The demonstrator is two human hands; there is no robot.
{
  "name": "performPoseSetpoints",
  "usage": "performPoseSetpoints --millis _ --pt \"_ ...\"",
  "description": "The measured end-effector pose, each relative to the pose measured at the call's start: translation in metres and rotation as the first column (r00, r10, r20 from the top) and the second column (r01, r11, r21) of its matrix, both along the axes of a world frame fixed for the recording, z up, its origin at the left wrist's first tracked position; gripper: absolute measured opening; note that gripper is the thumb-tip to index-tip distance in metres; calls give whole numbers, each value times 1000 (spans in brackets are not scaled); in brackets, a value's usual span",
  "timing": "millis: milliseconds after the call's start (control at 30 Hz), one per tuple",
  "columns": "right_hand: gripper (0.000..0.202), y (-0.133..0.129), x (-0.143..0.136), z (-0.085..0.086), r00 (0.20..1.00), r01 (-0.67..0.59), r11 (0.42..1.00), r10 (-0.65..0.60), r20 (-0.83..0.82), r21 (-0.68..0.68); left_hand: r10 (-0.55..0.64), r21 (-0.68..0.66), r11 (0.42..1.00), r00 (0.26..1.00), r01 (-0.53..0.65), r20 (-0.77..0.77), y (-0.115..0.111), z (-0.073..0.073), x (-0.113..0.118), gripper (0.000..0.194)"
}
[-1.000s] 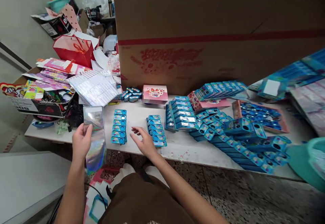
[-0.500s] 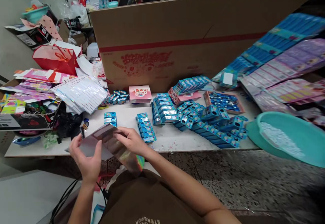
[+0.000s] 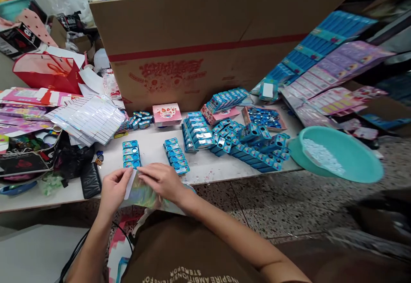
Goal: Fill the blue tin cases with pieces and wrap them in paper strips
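A shiny, iridescent sheet (image 3: 144,193) with a pale underside or white flap is held between my hands, low at the table's front edge. My left hand (image 3: 113,189) pinches its left part, thumb against the fingers, near a white strip. With the fingers of my right hand (image 3: 165,182) bent over the top edge, I grip the sheet on that side too. Just beyond my hands stands a short row of small blue boxes (image 3: 130,151) with round holes. Another row of blue boxes (image 3: 176,156) lies beyond my right hand.
More blue boxes (image 3: 199,135) are stacked to the right, beside an open box of small blue pieces (image 3: 265,118). A turquoise basin (image 3: 362,163) holds white bits. A black wallet-like item (image 3: 90,181) lies left. Behind rises a large cardboard panel (image 3: 192,30).
My left hand has gone from spread fingers to a pinch on the sheet. The sheet has turned, its iridescent side now showing more. The view has shifted right.
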State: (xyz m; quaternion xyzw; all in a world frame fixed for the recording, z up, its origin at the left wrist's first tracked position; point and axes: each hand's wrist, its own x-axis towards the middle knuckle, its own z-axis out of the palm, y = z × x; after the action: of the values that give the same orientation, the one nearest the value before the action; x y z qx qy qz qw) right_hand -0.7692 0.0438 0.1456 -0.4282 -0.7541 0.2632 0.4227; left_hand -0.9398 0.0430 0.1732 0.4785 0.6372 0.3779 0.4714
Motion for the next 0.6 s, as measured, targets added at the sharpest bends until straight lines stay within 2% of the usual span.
performPoseSetpoints --millis 100,200,467,600 --pt "22 1 0 -3 991 48 976 -73 111 211 15 -10 1000 1000 -15 10 2 -2 4 41" --pt "22 2 1 -5 983 66 952 -113 145 299 30 -26 999 999 -29 30 5 -2 7 43" --pt "21 -1 -2 -7 992 78 962 -102 76 263 88 -73 994 991 -81 99 8 1 8 46" --pt "24 0 -6 -3 988 145 963 -155 22 229 89 -90 993 991 -80 101 8 2 7 44"
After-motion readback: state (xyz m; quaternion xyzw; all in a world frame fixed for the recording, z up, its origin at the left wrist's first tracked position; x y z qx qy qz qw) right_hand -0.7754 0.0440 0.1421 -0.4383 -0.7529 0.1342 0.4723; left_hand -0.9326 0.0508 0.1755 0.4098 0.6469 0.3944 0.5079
